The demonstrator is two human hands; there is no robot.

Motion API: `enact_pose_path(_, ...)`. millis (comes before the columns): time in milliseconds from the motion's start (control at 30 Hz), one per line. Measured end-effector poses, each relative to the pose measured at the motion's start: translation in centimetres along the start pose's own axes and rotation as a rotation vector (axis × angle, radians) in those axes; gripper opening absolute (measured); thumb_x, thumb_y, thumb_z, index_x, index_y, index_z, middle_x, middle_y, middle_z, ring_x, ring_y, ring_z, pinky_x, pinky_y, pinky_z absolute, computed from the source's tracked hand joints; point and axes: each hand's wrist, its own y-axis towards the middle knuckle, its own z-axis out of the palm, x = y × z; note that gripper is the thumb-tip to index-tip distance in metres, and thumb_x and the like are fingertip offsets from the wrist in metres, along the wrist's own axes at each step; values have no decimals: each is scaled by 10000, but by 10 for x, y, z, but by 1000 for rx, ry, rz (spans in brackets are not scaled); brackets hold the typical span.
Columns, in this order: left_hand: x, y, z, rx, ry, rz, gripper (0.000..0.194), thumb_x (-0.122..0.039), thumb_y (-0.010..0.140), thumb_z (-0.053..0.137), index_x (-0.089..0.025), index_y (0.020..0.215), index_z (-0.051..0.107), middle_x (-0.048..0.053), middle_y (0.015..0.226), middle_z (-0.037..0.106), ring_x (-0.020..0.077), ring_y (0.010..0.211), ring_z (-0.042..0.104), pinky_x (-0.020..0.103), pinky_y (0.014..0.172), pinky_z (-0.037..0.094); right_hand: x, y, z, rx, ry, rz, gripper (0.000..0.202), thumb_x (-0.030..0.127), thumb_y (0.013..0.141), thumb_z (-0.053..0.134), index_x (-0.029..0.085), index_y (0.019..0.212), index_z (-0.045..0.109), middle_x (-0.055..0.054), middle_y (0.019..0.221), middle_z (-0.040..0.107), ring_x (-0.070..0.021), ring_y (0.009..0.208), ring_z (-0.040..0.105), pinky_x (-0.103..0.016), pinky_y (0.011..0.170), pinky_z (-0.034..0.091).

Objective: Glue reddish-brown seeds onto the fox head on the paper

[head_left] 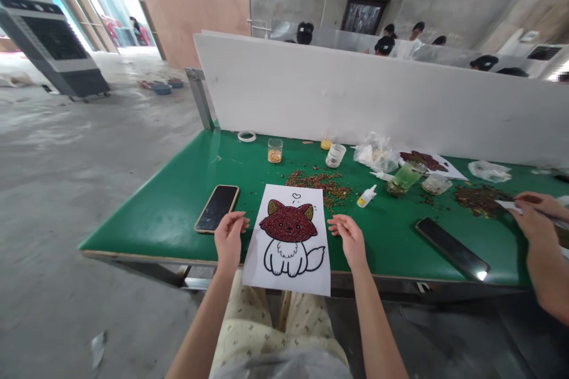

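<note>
A white sheet with a fox drawing (284, 272) lies before me, its lower part jutting past the table's front edge. Dark red grains cover the fox's head (287, 226), greenish grains fill the inner ears, and the body is bare black outline. My left hand (229, 240) is beside the sheet's left edge, fingers loosely bent and holding nothing. A phone in a tan case (217, 208) lies just behind it. Off the right edge hovers my right hand (349, 238), its fingers slightly curled and apart with nothing in them. A white glue bottle (367, 196) lies beyond that hand.
Mixed loose grains (322, 183) are scattered behind the sheet. Farther back stand a cup of orange grains (275, 151), a tilted clear cup (335, 156) and a tape roll (246, 137). Rightward lie a dark phone (451, 247) and another person's hands (536, 213). A white panel (333, 95) borders the table.
</note>
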Motion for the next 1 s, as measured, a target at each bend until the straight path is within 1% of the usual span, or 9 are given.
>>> enact_pose_path(133, 1, 0, 0, 2, -3, -2, 150, -294, 741, 539, -193, 828, 607, 9, 706, 637, 133, 633, 596, 242, 579, 471, 2, -3, 1, -2, -94, 13, 317, 451, 802, 531, 165, 927, 584, -106, 891, 700, -168, 654, 621, -259, 524, 449)
enact_pose_path(233, 2, 0, 0, 14, 67, 30, 156, -278, 754, 500, -198, 840, 602, 19, 730, 645, 156, 672, 613, 270, 616, 491, 6, -7, 3, 27, -262, -47, 314, 454, 827, 506, 175, 939, 597, -104, 916, 698, -205, 775, 638, -280, 600, 458)
enact_pose_path(300, 3, 1, 0, 68, 219, 110, 198, -216, 739, 469, -203, 869, 618, 39, 831, 668, 186, 799, 627, 319, 736, 505, 9, -9, 5, 75, -423, -131, 285, 422, 849, 486, 187, 945, 615, -98, 931, 691, -226, 864, 627, -304, 672, 462)
enact_pose_path(400, 5, 1, 1, 198, 487, 240, 382, -102, 672, 431, -222, 966, 645, 51, 1032, 665, 219, 1040, 571, 379, 947, 440, 11, -11, 8, 133, -641, -253, 236, 340, 865, 469, 199, 962, 632, -92, 941, 680, -234, 911, 601, -341, 771, 453)
enact_pose_path(467, 6, 1, 3, 271, 581, 278, 461, -70, 659, 416, -230, 1027, 643, 50, 1098, 653, 222, 1126, 530, 388, 1004, 407, 10, -11, 10, 138, -746, -316, 227, 287, 869, 457, 197, 973, 638, -92, 939, 679, -235, 911, 594, -353, 810, 440)
enact_pose_path(533, 8, 1, 4, 324, 630, 300, 478, -64, 675, 409, -232, 1060, 637, 50, 1132, 647, 224, 1174, 505, 393, 1022, 397, 9, -12, 11, 136, -825, -361, 235, 251, 872, 442, 196, 984, 641, -91, 940, 683, -236, 907, 592, -352, 812, 429)
enact_pose_path(700, 11, 1, 5, 359, 718, 329, 477, -68, 710, 413, -240, 1098, 631, 45, 1158, 648, 235, 1219, 488, 410, 1037, 391, 7, -12, 10, 125, -891, -408, 250, 211, 872, 428, 197, 994, 646, -81, 951, 695, -232, 918, 593, -340, 804, 408)
enact_pose_path(1000, 12, 2, 5, 370, 751, 343, 464, -81, 722, 408, -231, 1094, 642, 39, 1168, 649, 238, 1232, 486, 413, 1049, 379, 7, -10, 11, 94, -856, -399, 247, 213, 877, 435, 191, 973, 661, -77, 967, 699, -233, 946, 602, -365, 856, 410)
